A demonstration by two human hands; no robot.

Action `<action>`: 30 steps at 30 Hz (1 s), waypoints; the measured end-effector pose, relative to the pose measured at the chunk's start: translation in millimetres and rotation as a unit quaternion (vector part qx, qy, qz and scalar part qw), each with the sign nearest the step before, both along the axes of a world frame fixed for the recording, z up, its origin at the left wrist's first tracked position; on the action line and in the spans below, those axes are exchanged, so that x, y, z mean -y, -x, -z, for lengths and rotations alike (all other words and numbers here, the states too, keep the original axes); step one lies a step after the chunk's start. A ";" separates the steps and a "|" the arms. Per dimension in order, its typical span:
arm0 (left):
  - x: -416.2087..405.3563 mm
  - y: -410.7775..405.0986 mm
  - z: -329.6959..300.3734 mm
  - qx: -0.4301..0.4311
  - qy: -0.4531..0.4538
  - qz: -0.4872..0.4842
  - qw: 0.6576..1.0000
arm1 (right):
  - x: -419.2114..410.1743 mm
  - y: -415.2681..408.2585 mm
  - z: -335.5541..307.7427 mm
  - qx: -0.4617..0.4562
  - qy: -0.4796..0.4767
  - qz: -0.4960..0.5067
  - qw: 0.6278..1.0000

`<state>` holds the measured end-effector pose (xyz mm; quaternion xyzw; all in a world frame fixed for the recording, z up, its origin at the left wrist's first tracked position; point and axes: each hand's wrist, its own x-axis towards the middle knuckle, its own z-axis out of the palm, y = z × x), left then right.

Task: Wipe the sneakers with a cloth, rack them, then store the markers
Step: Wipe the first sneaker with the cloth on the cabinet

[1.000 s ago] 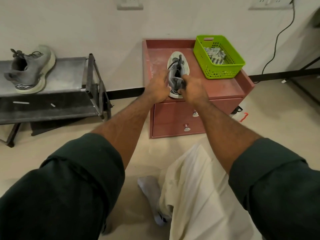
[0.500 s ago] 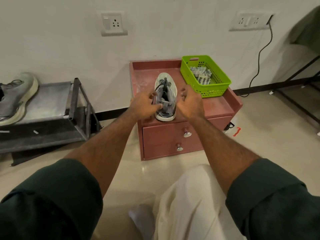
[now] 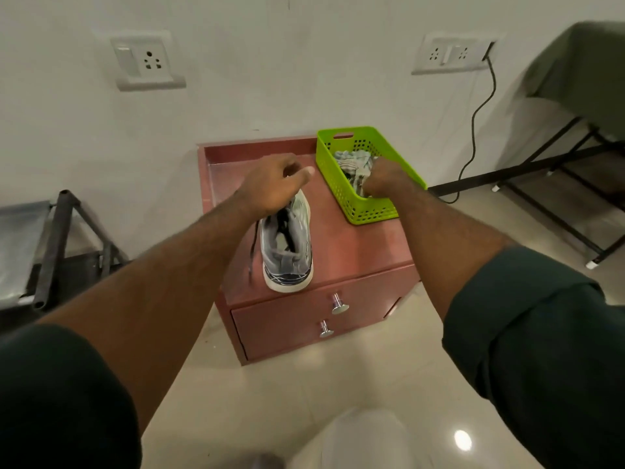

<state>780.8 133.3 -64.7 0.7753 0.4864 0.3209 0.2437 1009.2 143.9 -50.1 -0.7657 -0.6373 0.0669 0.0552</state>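
A grey sneaker (image 3: 287,245) with a white sole stands on the red drawer cabinet (image 3: 355,252), heel toward me, one dark lace hanging over its left side. My left hand (image 3: 274,184) is curled over the sneaker's front and holds it there. A lime-green basket (image 3: 372,211) sits at the cabinet's back right with a striped grey cloth (image 3: 351,160) inside. My right hand (image 3: 382,179) is down in the basket, fingers curled into the cloth. No markers are in view.
A dark metal shoe rack (image 3: 50,248) stands on the floor to the left. The cabinet front has two drawers with metal knobs (image 3: 338,304). A black cable (image 3: 473,130) hangs from a wall socket. A black-legged table (image 3: 575,164) is at the right.
My right hand left the sneaker and went right into the green basket onto the cloth. My left hand moved from the sneaker's heel side to its front. The view shifted right.
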 end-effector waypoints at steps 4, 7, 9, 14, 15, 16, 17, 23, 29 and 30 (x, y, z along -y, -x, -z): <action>-15.6 -9.5 3.6 -0.026 -0.008 0.019 0.999 | -39.8 2.8 18.0 0.036 0.112 -0.014 0.993; -24.9 -4.9 7.6 -0.013 -0.004 0.011 1.000 | -55.7 -0.5 31.3 0.016 0.131 0.021 0.991; -26.8 1.8 10.2 -0.002 0.008 -0.002 1.000 | -58.5 -1.2 35.3 -0.008 0.112 0.058 0.992; -3.9 13.3 13.9 0.026 -0.025 -0.012 0.999 | -48.5 6.8 24.0 -0.086 -0.018 0.163 0.983; 4.6 16.3 16.1 0.033 -0.042 -0.017 0.998 | -44.2 8.3 18.4 -0.116 -0.059 0.176 0.976; 14.3 19.9 17.8 0.040 -0.053 -0.023 0.998 | -36.8 10.5 10.2 -0.129 -0.103 0.190 0.968; 24.3 23.8 20.5 0.049 -0.058 -0.032 0.997 | -27.5 13.3 1.2 -0.131 -0.155 0.197 0.959; 95.5 40.7 21.9 0.010 -0.009 0.009 1.000 | 61.4 63.2 -15.1 -0.308 -0.365 0.124 0.870; 140.8 45.4 22.4 -0.098 0.036 0.036 0.994 | 141.7 115.0 42.0 -0.454 -0.186 0.240 0.838; 146.1 46.8 21.4 -0.096 0.045 0.035 0.994 | 147.4 116.9 44.9 -0.469 -0.192 0.255 0.824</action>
